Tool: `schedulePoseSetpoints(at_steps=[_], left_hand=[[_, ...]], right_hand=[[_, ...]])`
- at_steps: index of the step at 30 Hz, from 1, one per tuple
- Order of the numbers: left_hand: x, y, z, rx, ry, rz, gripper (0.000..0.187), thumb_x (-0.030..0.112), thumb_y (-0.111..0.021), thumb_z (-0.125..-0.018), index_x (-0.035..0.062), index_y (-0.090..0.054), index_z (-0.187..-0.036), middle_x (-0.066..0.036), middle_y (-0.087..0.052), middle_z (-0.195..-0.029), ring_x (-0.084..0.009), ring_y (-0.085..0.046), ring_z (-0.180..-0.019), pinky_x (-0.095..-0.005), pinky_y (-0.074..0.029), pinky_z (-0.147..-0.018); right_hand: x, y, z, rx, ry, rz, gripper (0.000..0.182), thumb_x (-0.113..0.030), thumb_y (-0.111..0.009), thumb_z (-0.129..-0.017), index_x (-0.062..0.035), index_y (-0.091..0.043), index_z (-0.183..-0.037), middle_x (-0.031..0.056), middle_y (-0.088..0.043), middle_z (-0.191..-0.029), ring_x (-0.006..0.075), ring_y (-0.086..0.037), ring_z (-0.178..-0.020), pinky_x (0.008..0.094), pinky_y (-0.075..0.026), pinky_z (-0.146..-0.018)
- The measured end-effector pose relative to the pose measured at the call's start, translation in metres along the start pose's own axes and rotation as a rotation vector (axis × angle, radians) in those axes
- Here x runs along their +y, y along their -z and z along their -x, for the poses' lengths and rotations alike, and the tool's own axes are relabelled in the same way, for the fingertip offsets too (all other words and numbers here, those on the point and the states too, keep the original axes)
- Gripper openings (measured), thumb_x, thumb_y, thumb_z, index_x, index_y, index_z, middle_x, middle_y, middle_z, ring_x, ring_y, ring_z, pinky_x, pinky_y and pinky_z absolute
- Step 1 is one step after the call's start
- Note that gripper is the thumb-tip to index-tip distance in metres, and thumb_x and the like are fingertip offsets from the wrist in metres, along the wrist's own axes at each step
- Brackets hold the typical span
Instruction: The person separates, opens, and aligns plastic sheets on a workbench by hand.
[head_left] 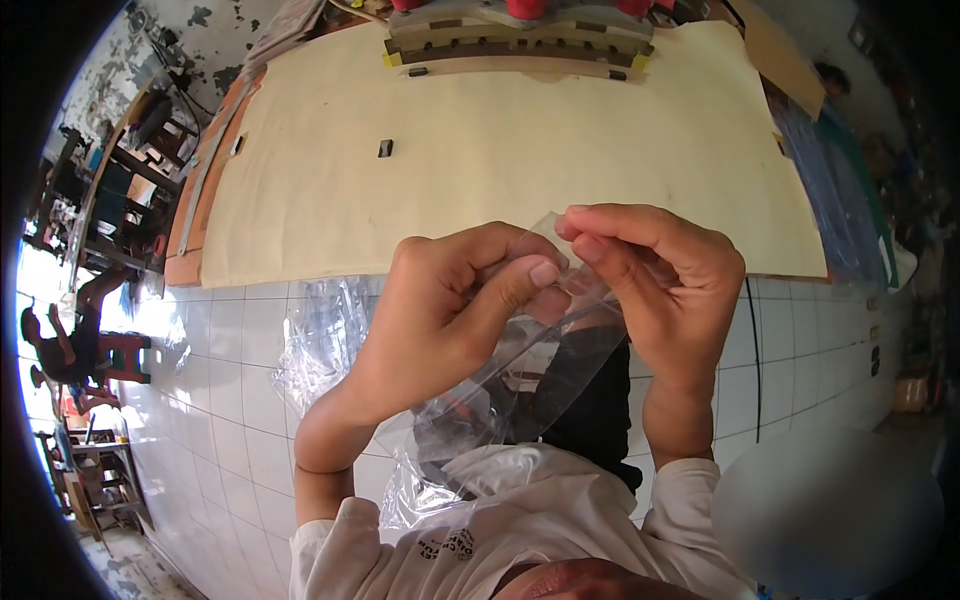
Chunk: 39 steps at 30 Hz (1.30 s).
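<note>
A clear plastic sheet (540,370) hangs between my two hands, over my lap and in front of the white shirt. My left hand (455,290) is closed on it, with thumb and fingers pinching near its upper end. Close beside it on the right, my right hand (665,270) pinches the sheet's top corner between thumb and fingertips. Both hands are just past the near edge of the table, which has a cream-coloured cover (330,180).
A machine with red parts (525,40) stands at the table's back edge. A small dark piece (386,148) lies on the cover. More clear plastic (325,335) hangs below the table at left. Blue plastic (825,190) is at right. People (65,345) sit far left.
</note>
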<state>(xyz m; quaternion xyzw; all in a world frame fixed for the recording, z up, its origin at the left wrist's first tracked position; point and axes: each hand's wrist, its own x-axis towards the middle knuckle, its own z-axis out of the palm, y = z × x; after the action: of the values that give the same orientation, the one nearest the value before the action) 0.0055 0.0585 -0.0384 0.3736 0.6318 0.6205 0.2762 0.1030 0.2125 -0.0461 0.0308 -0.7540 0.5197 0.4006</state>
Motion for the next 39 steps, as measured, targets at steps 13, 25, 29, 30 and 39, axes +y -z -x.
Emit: schedulePoseSetpoints(at_steps=[13, 25, 29, 30, 39], left_hand=[[0.005, 0.003, -0.001, -0.081, 0.038, 0.025, 0.018, 0.005, -0.054, -0.099, -0.0103, -0.062, -0.103, -0.012, -0.068, -0.090, -0.0147, -0.067, -0.083, -0.0273, -0.055, -0.076], [0.008, 0.002, 0.002, -0.071, 0.034, -0.007, 0.017, 0.006, -0.054, -0.099, -0.0094, -0.062, -0.102, -0.011, -0.068, -0.085, -0.0133, -0.066, -0.080, -0.0254, -0.053, -0.073], [0.004, 0.001, 0.003, -0.046, -0.034, -0.036, 0.018, 0.007, -0.056, -0.097, -0.0090, -0.064, -0.099, -0.012, -0.070, -0.079, -0.0132, -0.067, -0.076, -0.0251, -0.053, -0.069], [0.003, 0.000, 0.003, -0.020, -0.066, -0.026, 0.019, 0.008, -0.058, -0.096, -0.0091, -0.065, -0.097, -0.013, -0.071, -0.076, -0.0141, -0.069, -0.074, -0.0255, -0.054, -0.067], [0.008, -0.004, 0.007, 0.000, -0.049, -0.025, 0.021, 0.009, -0.055, -0.097, -0.0097, -0.066, -0.097, -0.014, -0.071, -0.078, -0.0143, -0.069, -0.073, -0.0266, -0.054, -0.068]], right_hand=[[-0.004, 0.006, -0.002, -0.095, 0.058, 0.034, 0.021, 0.005, -0.060, -0.091, 0.0011, -0.071, -0.108, 0.0127, -0.070, -0.087, 0.0145, -0.069, -0.073, 0.0235, -0.057, -0.061], [-0.006, 0.004, 0.001, -0.053, -0.005, 0.041, 0.016, 0.004, -0.062, -0.090, 0.0028, -0.071, -0.104, 0.0118, -0.071, -0.088, 0.0135, -0.069, -0.071, 0.0235, -0.056, -0.060], [-0.007, 0.001, 0.002, -0.037, 0.007, 0.027, 0.015, 0.004, -0.063, -0.089, 0.0031, -0.071, -0.102, 0.0124, -0.071, -0.088, 0.0141, -0.069, -0.071, 0.0232, -0.056, -0.060], [-0.008, 0.000, 0.003, -0.019, -0.008, 0.019, 0.015, 0.004, -0.063, -0.089, 0.0030, -0.071, -0.102, 0.0125, -0.071, -0.088, 0.0145, -0.069, -0.072, 0.0234, -0.055, -0.061], [-0.012, -0.002, 0.006, 0.017, 0.034, 0.116, 0.017, 0.006, -0.064, -0.086, 0.0014, -0.072, -0.100, 0.0125, -0.072, -0.087, 0.0174, -0.070, -0.078, 0.0264, -0.055, -0.069]])
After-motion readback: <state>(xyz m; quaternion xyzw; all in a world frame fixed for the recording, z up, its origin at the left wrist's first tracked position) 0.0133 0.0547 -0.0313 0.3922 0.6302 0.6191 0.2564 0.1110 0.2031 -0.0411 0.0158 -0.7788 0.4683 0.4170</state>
